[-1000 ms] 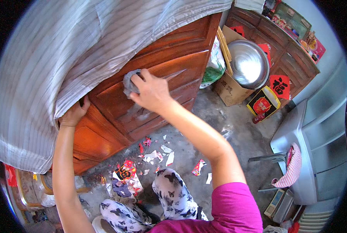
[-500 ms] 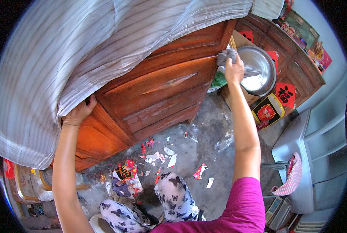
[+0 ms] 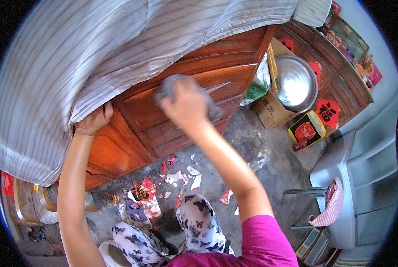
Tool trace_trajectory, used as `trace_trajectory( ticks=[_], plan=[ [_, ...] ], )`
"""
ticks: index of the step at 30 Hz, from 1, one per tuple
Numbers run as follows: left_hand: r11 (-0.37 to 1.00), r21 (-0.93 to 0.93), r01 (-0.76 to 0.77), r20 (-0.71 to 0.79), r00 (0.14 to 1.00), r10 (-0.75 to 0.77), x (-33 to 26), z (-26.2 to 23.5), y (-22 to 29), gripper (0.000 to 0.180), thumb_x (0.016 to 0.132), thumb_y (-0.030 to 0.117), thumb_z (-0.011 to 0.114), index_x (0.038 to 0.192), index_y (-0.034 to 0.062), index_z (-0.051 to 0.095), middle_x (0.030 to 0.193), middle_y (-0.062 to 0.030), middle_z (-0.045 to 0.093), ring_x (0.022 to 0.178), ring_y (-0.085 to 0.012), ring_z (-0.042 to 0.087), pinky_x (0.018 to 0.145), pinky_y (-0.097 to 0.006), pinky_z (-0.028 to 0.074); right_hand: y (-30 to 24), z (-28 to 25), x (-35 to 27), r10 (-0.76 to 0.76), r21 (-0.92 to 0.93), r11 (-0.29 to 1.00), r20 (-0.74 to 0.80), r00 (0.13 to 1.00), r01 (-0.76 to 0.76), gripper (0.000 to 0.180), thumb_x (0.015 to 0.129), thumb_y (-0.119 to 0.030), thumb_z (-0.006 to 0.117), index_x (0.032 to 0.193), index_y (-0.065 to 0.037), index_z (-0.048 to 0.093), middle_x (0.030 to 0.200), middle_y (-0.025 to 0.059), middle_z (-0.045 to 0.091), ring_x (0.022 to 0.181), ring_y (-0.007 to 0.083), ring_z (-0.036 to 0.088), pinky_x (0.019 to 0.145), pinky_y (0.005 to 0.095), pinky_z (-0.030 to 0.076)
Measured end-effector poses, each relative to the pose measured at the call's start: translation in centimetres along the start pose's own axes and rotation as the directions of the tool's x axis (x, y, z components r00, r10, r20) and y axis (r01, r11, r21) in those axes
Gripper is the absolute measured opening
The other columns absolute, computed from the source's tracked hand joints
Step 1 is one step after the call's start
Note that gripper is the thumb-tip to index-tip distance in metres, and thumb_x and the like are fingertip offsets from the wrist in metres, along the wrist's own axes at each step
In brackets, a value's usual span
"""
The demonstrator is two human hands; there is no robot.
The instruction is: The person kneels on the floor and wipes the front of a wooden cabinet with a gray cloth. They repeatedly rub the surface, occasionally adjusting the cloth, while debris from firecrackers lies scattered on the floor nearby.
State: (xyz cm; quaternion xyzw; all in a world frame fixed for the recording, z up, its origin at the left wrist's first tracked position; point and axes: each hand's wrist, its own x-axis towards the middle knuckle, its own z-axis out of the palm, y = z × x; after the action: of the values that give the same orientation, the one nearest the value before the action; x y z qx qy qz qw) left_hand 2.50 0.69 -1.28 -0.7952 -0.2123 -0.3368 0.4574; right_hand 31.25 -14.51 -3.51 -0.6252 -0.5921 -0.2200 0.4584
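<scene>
Grey and crumpled, the small cleaning cloth (image 3: 172,89) sits bunched under the person's right hand (image 3: 187,104), whose fingers are closed over it and press it flat against the front of the reddish-brown panelled wooden cabinet (image 3: 163,120). It lies on the upper middle panel, just below the hem of the pale striped fabric cover (image 3: 74,66) draped over the cabinet's top. The left hand (image 3: 94,120) grips that hem at the cabinet's left corner, fingers curled shut on the fabric and holding it up off the wood.

By my judgement the wiping is partway through: the raised panels around the cloth look glossy, while the lower panels and the left side give no clear sign either way, and whatever is under the cover is hidden.

On the grey concrete floor (image 3: 261,155) below lie torn scraps of red and white paper (image 3: 176,175). To the right, a shiny steel basin (image 3: 294,82) rests on a brown cardboard box (image 3: 270,109), with a grey plastic chair (image 3: 354,178) further out.
</scene>
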Motion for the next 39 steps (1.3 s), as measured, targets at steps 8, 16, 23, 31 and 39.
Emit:
trace_trajectory(
  ticks=[8, 16, 23, 31, 39],
  plan=[
    [0.998, 0.048, 0.043, 0.173, 0.984, -0.051, 0.0, 0.0, 0.5, 0.056, 0.098, 0.039, 0.055, 0.141, 0.0033, 0.061, 0.143, -0.0223, 0.060, 0.130, -0.0419, 0.058, 0.116, -0.052, 0.041, -6.9, 4.5, -1.2, -0.352, 0.113, 0.930, -0.015, 0.936, 0.351, 0.028, 0.073, -0.023, 0.076, 0.097, -0.017, 0.062, 0.092, 0.0073, 0.058, 0.077, 0.0272, 0.068, 0.057, 0.0417, 0.055],
    [0.998, 0.018, 0.063, 0.093, 0.994, -0.064, 0.4, -0.6, 0.7, 0.056, 0.095, 0.040, 0.055, 0.140, 0.0066, 0.063, 0.141, -0.0202, 0.062, 0.127, -0.0408, 0.061, 0.112, -0.053, 0.044, 12.2, -4.8, 0.4, 0.239, -0.453, 0.866, -0.001, 0.971, -0.214, 0.049, 0.076, -0.032, 0.085, 0.118, -0.016, 0.065, 0.118, 0.0128, 0.062, 0.093, 0.0320, 0.069, 0.072, 0.0472, 0.060],
    [0.999, 0.027, 0.035, -0.043, 0.998, -0.034, 2.4, -1.8, 1.4, 0.048, 0.092, 0.034, 0.056, 0.131, 0.0096, 0.069, 0.127, -0.0161, 0.070, 0.114, -0.0350, 0.068, 0.103, -0.049, 0.052, 15.0, -3.0, 2.6, 0.509, -0.044, 0.816, -0.418, 0.752, -0.576, 0.043, 0.092, -0.024, 0.061, 0.125, 0.004, 0.056, 0.120, 0.0295, 0.059, 0.109, 0.0501, 0.060, 0.096, 0.0553, 0.048],
    [0.997, 0.038, 0.070, 0.109, 0.991, -0.074, 1.3, -1.0, 0.6, 0.054, 0.097, 0.041, 0.054, 0.139, 0.0098, 0.064, 0.135, -0.0184, 0.066, 0.122, -0.0394, 0.063, 0.108, -0.051, 0.047, -2.5, 4.5, -3.0, -0.047, 0.035, 0.998, -0.065, 0.997, 0.049, 0.036, 0.072, -0.025, 0.080, 0.100, -0.012, 0.061, 0.100, 0.0136, 0.060, 0.079, 0.0335, 0.065, 0.066, 0.0462, 0.053],
    [0.995, 0.069, 0.074, 0.153, 0.985, -0.084, 0.0, -0.1, 0.2, 0.056, 0.099, 0.044, 0.050, 0.143, 0.0103, 0.061, 0.142, -0.0179, 0.062, 0.127, -0.0397, 0.060, 0.111, -0.051, 0.045, 9.6, -2.3, -2.5, -0.273, -0.244, 0.936, -0.040, 0.961, 0.256, 0.019, 0.075, -0.011, 0.066, 0.092, -0.018, 0.067, 0.105, 0.0045, 0.068, 0.088, 0.0255, 0.070, 0.067, 0.0389, 0.059]
  ],
)
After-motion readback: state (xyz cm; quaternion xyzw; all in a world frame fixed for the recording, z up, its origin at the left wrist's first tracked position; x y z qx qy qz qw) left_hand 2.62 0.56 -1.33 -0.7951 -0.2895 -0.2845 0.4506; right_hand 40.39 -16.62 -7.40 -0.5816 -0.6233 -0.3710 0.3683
